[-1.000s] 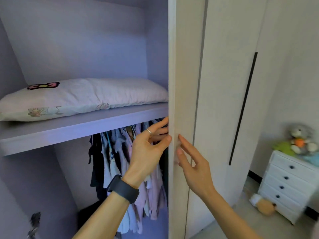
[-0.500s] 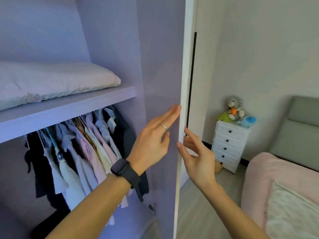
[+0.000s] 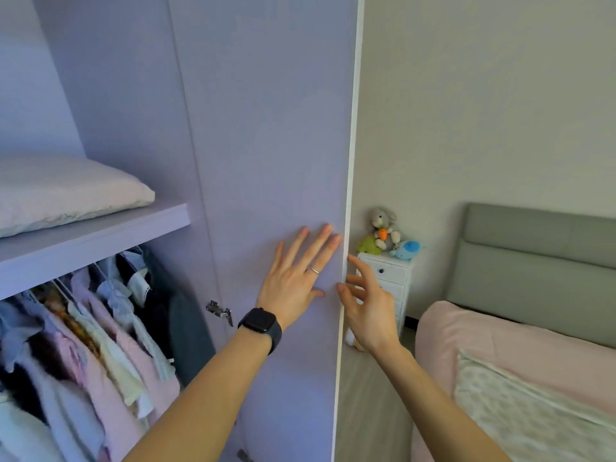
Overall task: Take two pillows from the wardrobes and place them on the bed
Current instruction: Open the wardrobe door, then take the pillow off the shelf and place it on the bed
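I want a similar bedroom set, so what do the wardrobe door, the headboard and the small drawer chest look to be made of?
Wardrobe door: seems a laminated board, matte lilac inside with a faint grain and a white edge strip. Headboard: looks padded, grey-green fabric or faux leather, with horizontal seams. Drawer chest: probably white painted wood with dark round knobs.

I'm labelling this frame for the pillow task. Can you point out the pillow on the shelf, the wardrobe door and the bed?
pillow (image 3: 63,195), head view, middle of its top.
wardrobe door (image 3: 266,128), head view, inner face.
bed (image 3: 483,331), head view, pink cover.
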Tool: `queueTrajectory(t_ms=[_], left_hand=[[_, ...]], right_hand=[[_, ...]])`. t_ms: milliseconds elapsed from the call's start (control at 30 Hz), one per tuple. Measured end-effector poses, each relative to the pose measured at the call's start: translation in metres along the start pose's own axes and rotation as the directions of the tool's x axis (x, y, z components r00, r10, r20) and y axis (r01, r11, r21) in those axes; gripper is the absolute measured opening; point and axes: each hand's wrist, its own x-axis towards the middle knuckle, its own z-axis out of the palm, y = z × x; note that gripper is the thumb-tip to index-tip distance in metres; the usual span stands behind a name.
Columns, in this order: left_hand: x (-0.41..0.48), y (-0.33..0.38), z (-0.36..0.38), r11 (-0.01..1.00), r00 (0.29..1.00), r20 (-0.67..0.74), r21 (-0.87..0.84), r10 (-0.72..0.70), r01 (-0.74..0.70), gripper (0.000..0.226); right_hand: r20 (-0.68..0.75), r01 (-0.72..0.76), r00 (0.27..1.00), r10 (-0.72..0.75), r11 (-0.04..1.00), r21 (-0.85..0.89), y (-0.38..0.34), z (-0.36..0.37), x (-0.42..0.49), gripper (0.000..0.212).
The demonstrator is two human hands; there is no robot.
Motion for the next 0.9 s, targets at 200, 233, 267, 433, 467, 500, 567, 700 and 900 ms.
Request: queueTrajectory(t_ms=[200, 233, 267, 433, 467, 500, 567, 700, 900], left_hand=[[0.010, 0.008, 0.007, 0.999, 1.000, 0.014, 0.038, -0.012, 0.012, 0.121], [0.008, 0.008, 0.006, 1.000, 1.000, 0.009, 0.023, -0.010, 0.010, 0.119], [0.005, 0.008, 0.006, 1.000, 1.000, 0.003, 0.000, -0.011, 0.011, 0.115], [-0.042, 0.003, 0.004, 0.958, 0.986, 0.002, -0.236, -0.165, 0.161, 0.077], [-0.058, 0.000, 0.005, 0.938, 0.975, 0.035, -0.269, -0.218, 0.219, 0.069], [-0.076, -0.004, 0.007, 0.916, 0.961, 0.073, -0.289, -0.268, 0.278, 0.063], [-0.115, -0.013, 0.009, 0.862, 0.920, 0.125, -0.322, -0.372, 0.392, 0.054], [-0.190, -0.033, -0.004, 0.733, 0.802, 0.179, -0.331, -0.570, 0.595, 0.043], [-0.260, -0.079, -0.056, 0.587, 0.624, 0.125, -0.241, -0.771, 0.773, 0.039]], right_hand=[[-0.017, -0.037, 0.999, 0.037, 0.999, 0.000, 0.004, -0.004, 0.009, 0.055], [-0.024, -0.038, 0.999, 0.039, 0.999, 0.009, 0.003, -0.003, 0.007, 0.058], [-0.034, -0.033, 0.999, 0.033, 0.999, 0.018, 0.001, -0.002, 0.004, 0.061], [-0.181, 0.073, 0.981, -0.070, 0.997, 0.007, 0.002, 0.020, -0.041, 0.043], [-0.175, 0.104, 0.979, -0.107, 0.994, -0.022, 0.004, 0.028, -0.053, 0.041], [-0.139, 0.130, 0.981, -0.134, 0.991, -0.034, 0.007, 0.036, -0.066, 0.039], [-0.019, 0.154, 0.988, -0.155, 0.987, -0.035, 0.009, 0.053, -0.088, 0.037], [0.222, 0.156, 0.965, -0.143, 0.987, -0.045, 0.006, 0.096, -0.117, 0.028], [0.424, 0.258, 0.870, -0.254, 0.965, 0.048, -0.031, 0.166, -0.120, 0.027]])
